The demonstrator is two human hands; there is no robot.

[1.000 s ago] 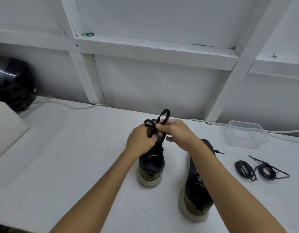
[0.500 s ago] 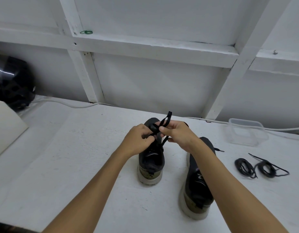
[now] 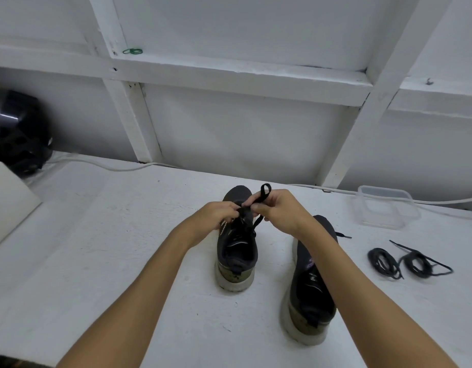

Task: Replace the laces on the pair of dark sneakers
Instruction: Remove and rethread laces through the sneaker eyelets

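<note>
Both hands have dropped onto the left sneaker (image 3: 236, 243), left hand (image 3: 219, 215) pinching the lace (image 3: 264, 192) at the tongue, right hand (image 3: 278, 209) pinching its loop just above, probably tightening the bow, so this shoe looks nearly laced.

White table (image 3: 96, 261) bearing two dark sneakers (image 3: 236, 251), coiled laces (image 3: 407, 262), clear container (image 3: 386, 208).

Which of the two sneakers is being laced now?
The left sneaker: both hands pinch its black lace above it. The right sneaker stands untouched.
</note>
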